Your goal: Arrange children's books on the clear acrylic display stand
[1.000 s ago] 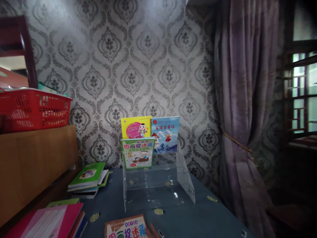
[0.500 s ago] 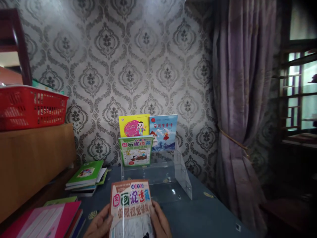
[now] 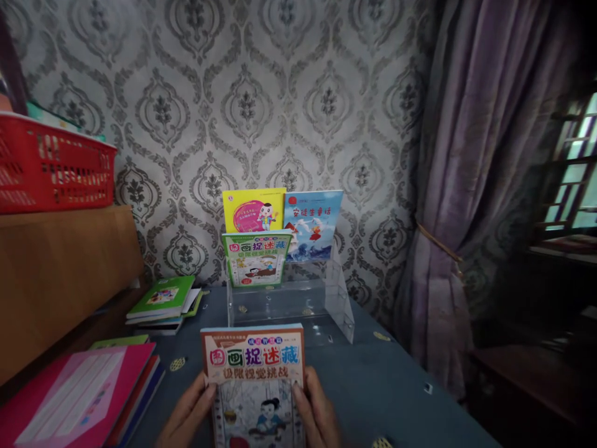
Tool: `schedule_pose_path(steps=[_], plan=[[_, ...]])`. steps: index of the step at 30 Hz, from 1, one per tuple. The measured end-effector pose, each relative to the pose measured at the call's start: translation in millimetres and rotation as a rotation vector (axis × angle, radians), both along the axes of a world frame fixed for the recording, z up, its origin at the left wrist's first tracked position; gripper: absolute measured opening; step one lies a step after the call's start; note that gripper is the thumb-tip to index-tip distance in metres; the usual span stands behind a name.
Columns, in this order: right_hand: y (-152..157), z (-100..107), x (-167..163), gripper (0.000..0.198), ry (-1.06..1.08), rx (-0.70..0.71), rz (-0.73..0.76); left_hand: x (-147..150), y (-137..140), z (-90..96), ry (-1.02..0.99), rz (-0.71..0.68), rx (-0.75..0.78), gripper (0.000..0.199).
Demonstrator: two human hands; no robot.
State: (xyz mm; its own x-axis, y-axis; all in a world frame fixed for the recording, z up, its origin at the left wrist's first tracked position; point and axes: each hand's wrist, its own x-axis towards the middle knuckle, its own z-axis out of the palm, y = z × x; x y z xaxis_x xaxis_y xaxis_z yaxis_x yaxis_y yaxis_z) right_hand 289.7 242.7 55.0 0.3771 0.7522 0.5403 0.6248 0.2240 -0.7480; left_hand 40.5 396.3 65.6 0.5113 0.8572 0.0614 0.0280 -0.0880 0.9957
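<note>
Between my two hands is a brown-bordered picture book (image 3: 256, 386), its cover facing me and its lower part cut off by the frame. My left hand (image 3: 189, 410) grips its left edge, and my right hand (image 3: 317, 407) grips the right edge. Beyond it stands a clear plastic book rack (image 3: 338, 292) with stepped tiers. A green-bordered book (image 3: 256, 258) leans in the rack at the left, partly covering a yellow book (image 3: 254, 208) behind it. Beside that one, on the back tier, is a blue book (image 3: 312, 224).
Left on the dark blue tabletop (image 3: 373, 386) lie a stack topped by a green book (image 3: 161, 297) and a nearer stack topped by a pink book (image 3: 79, 392). A red basket (image 3: 56, 165) sits on a wooden box (image 3: 65, 267). A purple curtain (image 3: 452, 186) hangs at right.
The held book has been turned more squarely toward me, so more of its cover shows. My right hand has shifted slightly right. The camera view has tilted down.
</note>
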Motion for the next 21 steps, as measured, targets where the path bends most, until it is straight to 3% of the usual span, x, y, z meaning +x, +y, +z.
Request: schedule_pose_path(steps=[6, 10, 14, 17, 21], plan=[[-6, 23, 8, 0.043, -0.042, -0.089, 0.14, 3, -3, 33.6, 0.196, -0.186, 0.368, 0.051], [-13, 43, 4, 0.035, -0.026, -0.107, 0.159, 2, -5, 32.2, 0.233, -0.021, 0.571, 0.05], [-15, 55, 5, 0.031, -0.027, -0.101, 0.213, 0, -7, 35.0, 0.307, 0.017, 0.631, 0.051], [-8, 67, 11, 0.028, -0.037, -0.075, 0.267, 5, -12, 54.7, 0.326, -0.013, 0.64, 0.043], [9, 95, 25, 0.026, -0.114, 0.023, 0.237, 20, -12, 96.3, 0.333, -0.012, 0.713, 0.036]])
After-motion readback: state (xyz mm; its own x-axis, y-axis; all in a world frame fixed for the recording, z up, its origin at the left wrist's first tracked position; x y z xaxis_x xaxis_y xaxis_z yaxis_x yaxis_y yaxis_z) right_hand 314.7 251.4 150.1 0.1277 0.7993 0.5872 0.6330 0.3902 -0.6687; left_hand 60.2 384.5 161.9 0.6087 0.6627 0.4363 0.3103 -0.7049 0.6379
